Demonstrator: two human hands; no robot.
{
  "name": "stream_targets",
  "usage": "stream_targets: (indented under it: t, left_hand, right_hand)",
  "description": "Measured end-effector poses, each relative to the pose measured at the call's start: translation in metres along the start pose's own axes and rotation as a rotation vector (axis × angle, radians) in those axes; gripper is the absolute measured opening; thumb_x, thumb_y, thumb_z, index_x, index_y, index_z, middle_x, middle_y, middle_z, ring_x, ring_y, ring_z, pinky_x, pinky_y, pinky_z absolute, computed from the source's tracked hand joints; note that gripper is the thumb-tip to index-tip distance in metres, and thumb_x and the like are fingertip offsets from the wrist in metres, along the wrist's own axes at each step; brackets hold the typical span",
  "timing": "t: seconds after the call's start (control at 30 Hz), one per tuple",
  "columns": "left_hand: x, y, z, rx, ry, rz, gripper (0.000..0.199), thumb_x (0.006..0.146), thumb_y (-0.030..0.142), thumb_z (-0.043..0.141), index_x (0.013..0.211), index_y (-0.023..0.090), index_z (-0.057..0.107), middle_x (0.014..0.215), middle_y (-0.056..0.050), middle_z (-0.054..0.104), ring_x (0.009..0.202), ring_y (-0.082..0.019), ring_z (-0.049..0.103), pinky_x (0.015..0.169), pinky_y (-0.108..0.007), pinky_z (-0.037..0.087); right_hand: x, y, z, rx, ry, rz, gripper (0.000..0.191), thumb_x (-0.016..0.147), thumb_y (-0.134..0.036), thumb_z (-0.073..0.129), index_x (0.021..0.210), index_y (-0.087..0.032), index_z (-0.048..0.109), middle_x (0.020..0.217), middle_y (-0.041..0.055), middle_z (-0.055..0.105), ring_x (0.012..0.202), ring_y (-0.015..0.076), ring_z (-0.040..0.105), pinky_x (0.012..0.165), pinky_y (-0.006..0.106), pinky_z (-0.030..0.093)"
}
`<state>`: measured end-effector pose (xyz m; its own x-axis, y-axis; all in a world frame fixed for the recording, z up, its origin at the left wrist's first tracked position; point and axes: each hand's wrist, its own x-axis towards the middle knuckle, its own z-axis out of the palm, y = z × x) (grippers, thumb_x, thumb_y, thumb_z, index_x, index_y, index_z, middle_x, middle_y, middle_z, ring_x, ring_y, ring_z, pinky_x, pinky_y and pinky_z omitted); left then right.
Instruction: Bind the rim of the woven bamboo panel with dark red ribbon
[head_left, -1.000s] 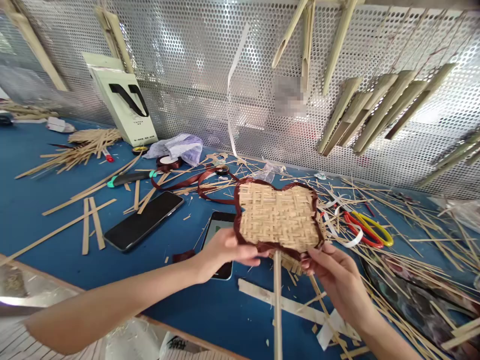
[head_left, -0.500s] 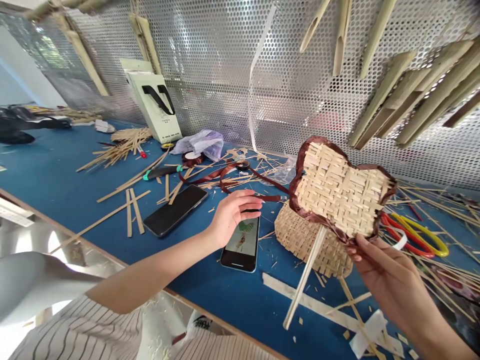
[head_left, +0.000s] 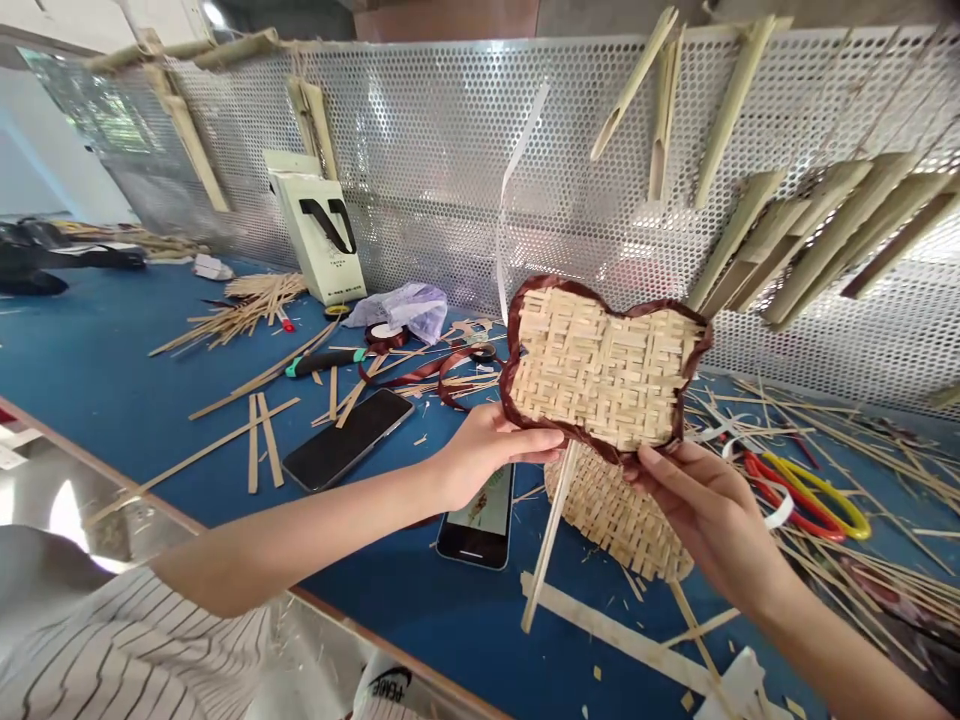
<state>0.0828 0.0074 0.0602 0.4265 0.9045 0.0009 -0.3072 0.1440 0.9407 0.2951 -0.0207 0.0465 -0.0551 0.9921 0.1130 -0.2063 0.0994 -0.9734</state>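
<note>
Between my hands I see a woven bamboo fan, butterfly-like in outline, with dark brown ribbon around its edge and a pale stick handle slanting down. My left hand pinches its lower left edge beside the handle. At the lower right edge, my right hand grips the ribbon border between thumb and fingers. Behind and below the fan lies another woven bamboo piece on the table. A lit phone rests under my left hand, partly covered by it. Brown ribbon trails on the table to the left.
A dark phone, a green-and-black handled tool and bamboo strips lie left on the blue table. Red-and-yellow handled scissors lie right. A paper bag stands by the perforated metal panel, where bamboo pieces hang.
My left hand has moved right and up, taking hold of the fan's lower left edge. The fan and my right hand have shifted left in view; the camera has tilted up.
</note>
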Motion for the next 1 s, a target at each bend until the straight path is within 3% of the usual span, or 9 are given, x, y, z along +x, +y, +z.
stream_targets:
  t: [0.27, 0.4, 0.53, 0.63, 0.7, 0.77, 0.9, 1.0]
  left_hand:
    - [-0.004, -0.018, 0.002, -0.107, -0.02, -0.07, 0.032, 0.063, 0.016, 0.078, 0.094, 0.012, 0.069, 0.095, -0.007, 0.07, 0.085, -0.016, 0.066, 0.087, -0.032, 0.053]
    - [-0.006, -0.023, 0.005, -0.128, -0.042, -0.048, 0.029, 0.066, 0.018, 0.077, 0.093, 0.011, 0.069, 0.094, -0.007, 0.071, 0.086, -0.016, 0.066, 0.089, -0.032, 0.052]
    - [-0.007, -0.013, 0.015, -0.135, -0.088, -0.012, 0.028, 0.068, 0.016, 0.074, 0.095, 0.012, 0.068, 0.098, -0.007, 0.07, 0.091, -0.018, 0.066, 0.092, -0.034, 0.05]
    - [-0.005, 0.003, 0.023, -0.109, -0.142, 0.018, 0.027, 0.068, 0.014, 0.072, 0.094, 0.012, 0.068, 0.097, -0.007, 0.07, 0.093, -0.019, 0.065, 0.093, -0.035, 0.049]
    - [-0.003, 0.015, 0.027, -0.086, -0.192, 0.034, 0.026, 0.069, 0.014, 0.072, 0.095, 0.012, 0.068, 0.096, -0.006, 0.07, 0.093, -0.019, 0.065, 0.093, -0.035, 0.048]
    - [0.001, 0.026, 0.028, -0.05, -0.249, 0.046, 0.024, 0.071, 0.013, 0.069, 0.095, 0.012, 0.067, 0.095, -0.005, 0.069, 0.095, -0.018, 0.064, 0.091, -0.034, 0.049]
    - [0.006, 0.038, 0.017, 0.051, -0.323, 0.058, 0.026, 0.076, 0.018, 0.065, 0.101, 0.013, 0.064, 0.105, -0.007, 0.066, 0.103, -0.019, 0.061, 0.09, -0.033, 0.048]
    - [-0.001, 0.034, -0.006, 0.163, -0.27, 0.029, 0.035, 0.081, 0.03, 0.062, 0.112, 0.015, 0.059, 0.12, -0.011, 0.059, 0.111, -0.022, 0.056, 0.09, -0.034, 0.047]
  right_hand:
    - [-0.018, 0.005, -0.009, -0.062, 0.019, 0.018, 0.029, 0.071, -0.038, 0.076, 0.082, -0.013, 0.067, 0.074, 0.0075, 0.062, 0.068, 0.0166, 0.058, 0.064, 0.025, 0.049]
    - [-0.039, 0.008, -0.003, 0.068, -0.042, 0.038, 0.031, 0.084, -0.045, 0.061, 0.101, -0.019, 0.063, 0.1, 0.0088, 0.061, 0.091, 0.0212, 0.057, 0.081, 0.031, 0.047]
    - [-0.054, 0.009, 0.01, 0.216, -0.343, 0.264, 0.048, 0.087, -0.061, 0.045, 0.108, -0.021, 0.061, 0.116, 0.011, 0.056, 0.098, 0.0244, 0.055, 0.088, 0.038, 0.042]
    - [-0.057, 0.003, 0.02, 0.331, -0.506, 0.381, 0.045, 0.088, -0.058, 0.047, 0.106, -0.021, 0.064, 0.1, 0.0096, 0.061, 0.087, 0.02, 0.057, 0.082, 0.033, 0.044]
    - [-0.055, -0.002, 0.028, 0.425, -0.484, 0.375, 0.032, 0.088, -0.048, 0.054, 0.101, -0.021, 0.066, 0.077, 0.0047, 0.058, 0.072, 0.0141, 0.053, 0.071, 0.025, 0.044]
    - [-0.053, -0.008, 0.035, 0.507, -0.441, 0.342, 0.02, 0.084, -0.038, 0.061, 0.093, -0.021, 0.067, 0.061, -0.0007, 0.043, 0.058, 0.0098, 0.042, 0.06, 0.02, 0.04]
    - [-0.048, -0.014, 0.043, 0.543, -0.353, 0.322, 0.012, 0.08, -0.031, 0.067, 0.08, -0.021, 0.062, 0.059, -0.0041, 0.023, 0.052, 0.009, 0.023, 0.053, 0.02, 0.033]
    - [-0.045, -0.013, 0.035, 0.449, -0.28, 0.314, 0.013, 0.08, -0.032, 0.066, 0.08, -0.021, 0.059, 0.059, -0.004, 0.021, 0.052, 0.0093, 0.018, 0.051, 0.021, 0.031]
